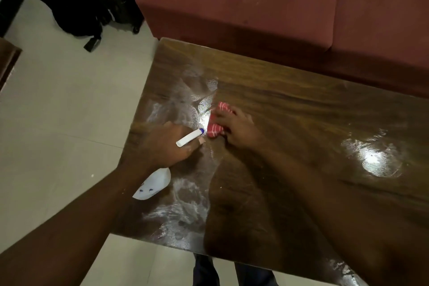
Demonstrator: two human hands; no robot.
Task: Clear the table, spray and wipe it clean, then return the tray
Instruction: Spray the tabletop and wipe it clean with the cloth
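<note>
Seems past clearing and spraying and midway through wiping the wet-streaked counter (301,111), with cloth (214,130) bunched under curled fingers of the right grip (236,125) mid-counter and bottle (190,137) clasped in the left grip (167,144) just beside; leaves streaks to wipe and return of the tray, not in view.

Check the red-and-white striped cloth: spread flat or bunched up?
Bunched. The red-and-white striped cloth is a small wad under the right hand, whose fingers curl over it on the brown wooden table.
</note>
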